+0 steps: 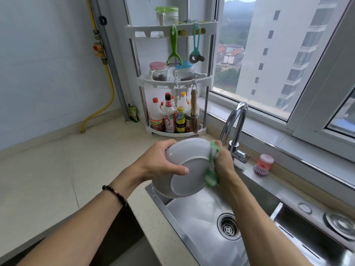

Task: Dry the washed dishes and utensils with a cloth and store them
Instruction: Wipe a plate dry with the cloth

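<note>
Head view: left hand [159, 162] grips plate [184, 169]; right hand [223, 162] presses cloth [212, 167] against it.

Dark beaded bracelet [114, 192], bare forearms

White plate [184, 169] held tilted above sink [201, 217], underside toward camera. Left hand [159, 162] grips plate's left rim, thumb across base. Right hand [223, 163] presses green-white cloth [212, 166] against plate's right rim. Faucet [233, 127] just behind right hand; pink brush [263, 164] right of faucet; corner rack [172, 81] behind plate.
</note>
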Tool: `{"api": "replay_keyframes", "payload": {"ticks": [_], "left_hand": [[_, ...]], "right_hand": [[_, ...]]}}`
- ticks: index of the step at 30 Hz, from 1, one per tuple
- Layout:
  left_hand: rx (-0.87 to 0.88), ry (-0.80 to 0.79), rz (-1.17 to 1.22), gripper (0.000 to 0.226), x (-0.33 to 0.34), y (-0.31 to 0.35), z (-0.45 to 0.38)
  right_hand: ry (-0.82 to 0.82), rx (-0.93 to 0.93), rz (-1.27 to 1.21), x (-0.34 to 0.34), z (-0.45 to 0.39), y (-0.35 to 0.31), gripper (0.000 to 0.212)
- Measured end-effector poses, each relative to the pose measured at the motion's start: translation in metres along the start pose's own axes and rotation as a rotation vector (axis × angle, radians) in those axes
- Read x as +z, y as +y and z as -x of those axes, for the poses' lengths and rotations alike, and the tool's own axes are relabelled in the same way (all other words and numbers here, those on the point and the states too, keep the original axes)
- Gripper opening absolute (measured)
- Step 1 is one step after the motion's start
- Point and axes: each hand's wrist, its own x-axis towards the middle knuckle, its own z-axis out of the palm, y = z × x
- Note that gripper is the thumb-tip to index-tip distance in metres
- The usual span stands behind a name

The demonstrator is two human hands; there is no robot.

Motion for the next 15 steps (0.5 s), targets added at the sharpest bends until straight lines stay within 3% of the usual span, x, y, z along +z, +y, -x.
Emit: {"api": "replay_keyframes", "payload": {"ticks": [1, 4, 6, 9, 11, 14, 15], "left_hand": [[0.003, -0.01, -0.088, 0.064, 0.001, 0.006, -0.002], [0.034, -0.003, -0.236, 0.052, 0.008, 0.013, -0.004], [0.05, 0.049, -0.195, 0.053, 0.012, 0.007, -0.005], [0.054, 0.205, -0.074, 0.047, 0.022, 0.0, -0.006], [0.063, 0.257, -0.081, 0.045, 0.027, -0.002, -0.005], [0.077, 0.289, -0.103, 0.05, 0.031, -0.005, -0.002], [0.073, 0.31, -0.084, 0.049, 0.031, -0.006, -0.003]], "right_hand": [[-0.054, -0.081, 0.114, 0.003, 0.001, -0.007, 0.041], [-0.129, -0.223, 0.301, 0.014, 0.008, -0.021, 0.07], [-0.144, -0.342, 0.322, 0.026, 0.018, -0.023, 0.06], [-0.172, -0.593, 0.552, 0.045, 0.034, -0.015, 0.048], [-0.196, -0.571, 0.471, 0.045, 0.029, -0.011, 0.046], [-0.154, -0.306, 0.188, 0.041, 0.016, -0.014, 0.045], [-0.14, -0.317, 0.225, 0.044, 0.018, -0.015, 0.044]]}}
